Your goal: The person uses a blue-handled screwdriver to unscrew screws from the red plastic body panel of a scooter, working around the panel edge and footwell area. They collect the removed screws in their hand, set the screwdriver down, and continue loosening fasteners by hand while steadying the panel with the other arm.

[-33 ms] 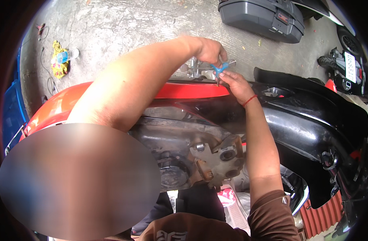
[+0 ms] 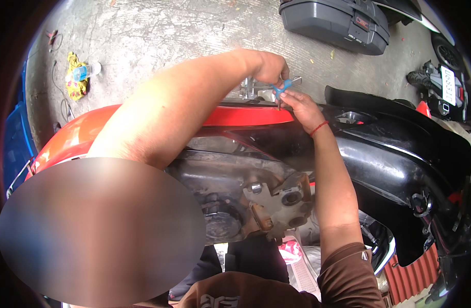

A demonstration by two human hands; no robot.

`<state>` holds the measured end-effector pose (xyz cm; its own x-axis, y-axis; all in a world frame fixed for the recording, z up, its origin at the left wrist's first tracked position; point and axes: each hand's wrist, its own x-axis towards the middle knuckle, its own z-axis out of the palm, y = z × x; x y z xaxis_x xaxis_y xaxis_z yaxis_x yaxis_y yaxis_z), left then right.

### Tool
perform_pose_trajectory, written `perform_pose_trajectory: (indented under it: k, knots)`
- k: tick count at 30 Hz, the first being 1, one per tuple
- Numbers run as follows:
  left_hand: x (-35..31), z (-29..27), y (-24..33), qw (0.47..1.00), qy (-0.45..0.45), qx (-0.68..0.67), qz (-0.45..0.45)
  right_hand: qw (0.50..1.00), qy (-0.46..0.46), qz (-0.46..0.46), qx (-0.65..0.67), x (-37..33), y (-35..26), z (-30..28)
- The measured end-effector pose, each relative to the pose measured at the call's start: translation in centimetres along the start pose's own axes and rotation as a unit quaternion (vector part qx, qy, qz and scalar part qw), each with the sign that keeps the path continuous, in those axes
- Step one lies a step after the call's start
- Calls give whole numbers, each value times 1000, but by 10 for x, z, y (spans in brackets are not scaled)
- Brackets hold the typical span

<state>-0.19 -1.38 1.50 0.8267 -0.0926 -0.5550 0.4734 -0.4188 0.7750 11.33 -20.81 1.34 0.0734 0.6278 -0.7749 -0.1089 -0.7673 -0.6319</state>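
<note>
A screwdriver with a blue, winged handle (image 2: 281, 89) stands upright over the end of a red body panel (image 2: 251, 117) on a motorcycle. Its shaft runs down to the panel's edge; the tip is too small to make out. My left hand (image 2: 270, 68) reaches across from the left and is closed on the top of the handle, its fingers partly hidden. From the right, my right hand (image 2: 303, 109) steadies the screwdriver low on the handle, fingers pinched around it. A red string circles my right wrist.
Black body panels (image 2: 379, 149) extend right. Below my hands lies a dirty metal bracket (image 2: 284, 203). A grey top case (image 2: 338, 25) and a parked motorcycle (image 2: 443, 92) stand beyond. A clear bottle (image 2: 86, 72) lies on a yellow cloth (image 2: 76, 91) on the concrete floor.
My left hand has turned slightly at the screwdriver handle, its wrist and fingers shifting a little. My right hand stays in place.
</note>
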Motion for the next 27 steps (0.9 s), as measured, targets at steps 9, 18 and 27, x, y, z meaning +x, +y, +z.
perform_pose_trajectory:
  k: [9,18,27]
  knots:
    - [7,-13,0,996,70,-7,-46,998,44,9,-32,-4,-2,8]
    - [14,6,15,993,69,19,-91,998,28,23,-58,0,-2,6]
    - [-1,-3,-5,993,-29,-110,30,1000,11,-3,4,-2,2,1]
